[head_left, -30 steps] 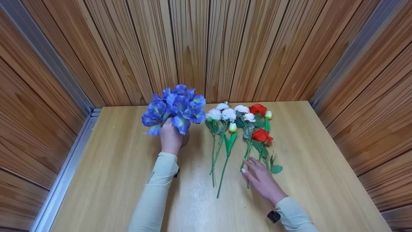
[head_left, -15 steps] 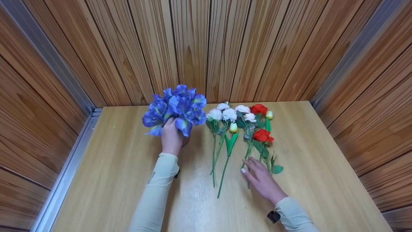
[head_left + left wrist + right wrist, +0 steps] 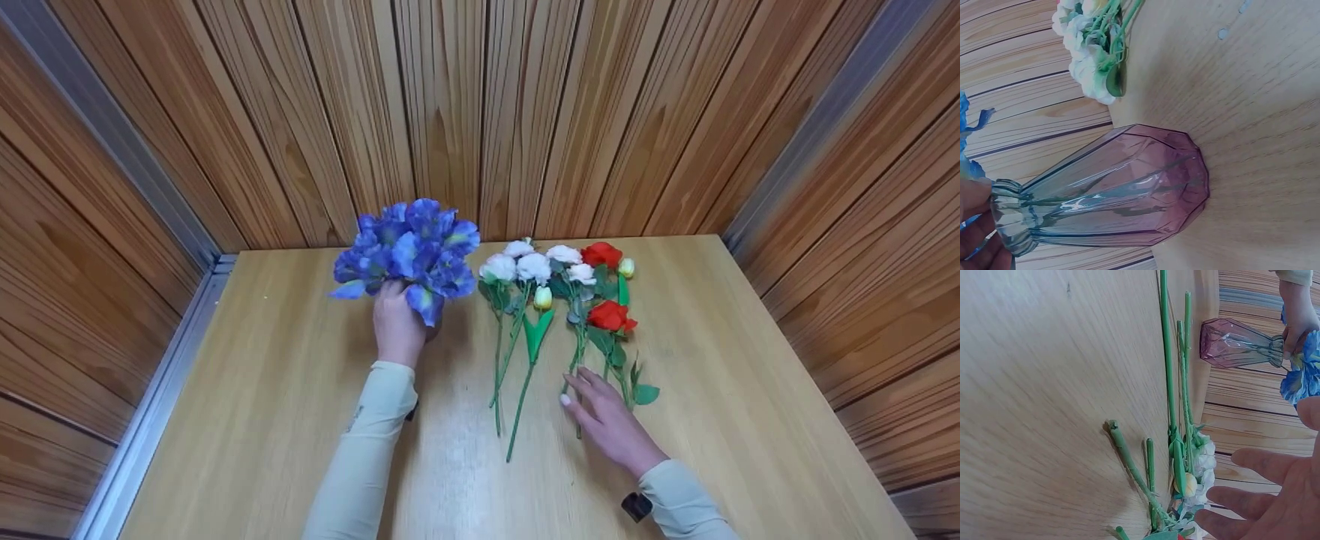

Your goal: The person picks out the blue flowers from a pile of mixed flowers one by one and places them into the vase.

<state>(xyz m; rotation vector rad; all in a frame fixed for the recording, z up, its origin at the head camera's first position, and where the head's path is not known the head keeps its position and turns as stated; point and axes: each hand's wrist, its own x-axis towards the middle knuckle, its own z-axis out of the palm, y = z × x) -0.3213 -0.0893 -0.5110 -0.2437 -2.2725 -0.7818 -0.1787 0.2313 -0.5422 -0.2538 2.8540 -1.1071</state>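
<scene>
My left hand [image 3: 399,324] grips a faceted glass vase [image 3: 1123,191] at its flared rim, thumb on one side and fingers on the other. The glass shades from bluish at the neck to purple at the base, which sits on the table; stems show inside. Artificial blue irises [image 3: 416,251] spread above the rim and hide the vase in the head view. My right hand [image 3: 611,424] has its fingers loosely extended, close over the lower stems [image 3: 1140,472] of the white flowers and red roses, with nothing in its grasp.
On the wooden table [image 3: 262,420], right of the vase, lie white flowers [image 3: 534,268], a yellow tulip [image 3: 543,298] with a green leaf, another tulip [image 3: 626,268] and two red roses [image 3: 611,316]. Wood-panelled walls [image 3: 442,112] enclose the back and sides.
The left hand has shifted slightly toward the front at the vase, and the blue irises have turned and tilted a little. My right hand stays where it was.
</scene>
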